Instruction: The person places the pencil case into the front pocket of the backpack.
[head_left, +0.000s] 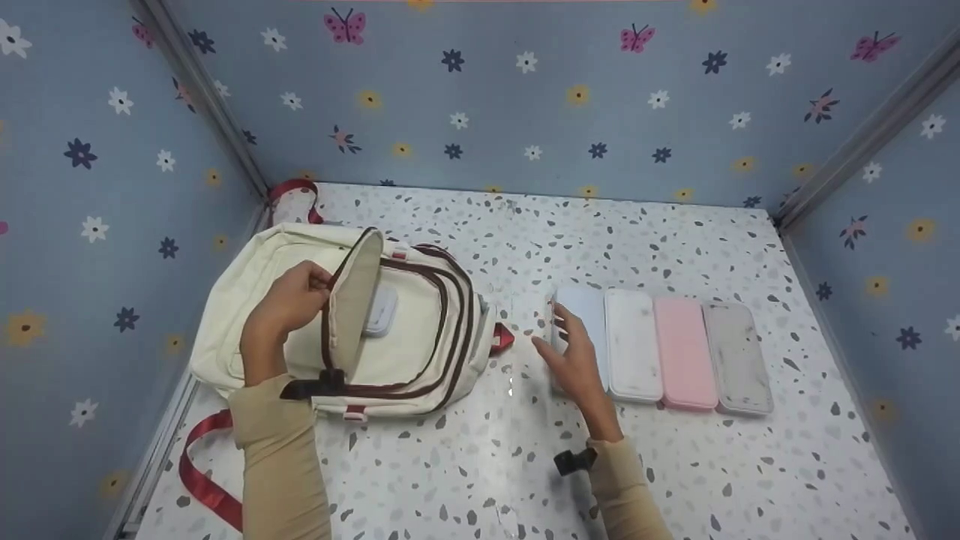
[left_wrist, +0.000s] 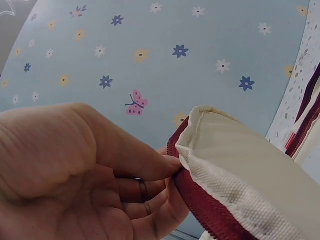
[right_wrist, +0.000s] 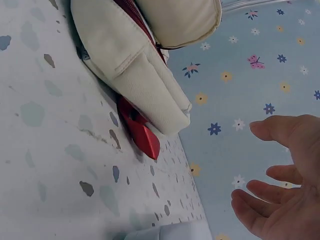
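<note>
A cream backpack (head_left: 247,300) with dark red zips lies on the speckled table (head_left: 487,450) at the left. My left hand (head_left: 289,304) pinches its raised front flap (head_left: 352,304) and holds it up; the left wrist view shows the thumb on the flap's edge (left_wrist: 200,130). A white case (head_left: 381,310) lies inside the opened pocket. To the right lie a pale blue case (head_left: 585,315), a white case (head_left: 634,345), a pink case (head_left: 684,352) and a grey case (head_left: 739,358) side by side. My right hand (head_left: 574,352) is open with fingers spread over the pale blue case (right_wrist: 175,232).
Flowered blue walls (head_left: 525,97) close the table in on three sides. A red strap (head_left: 202,472) trails from the backpack toward the front left, and a red tab (right_wrist: 142,132) sticks out at its right edge. Bare tabletop lies between the backpack and the cases.
</note>
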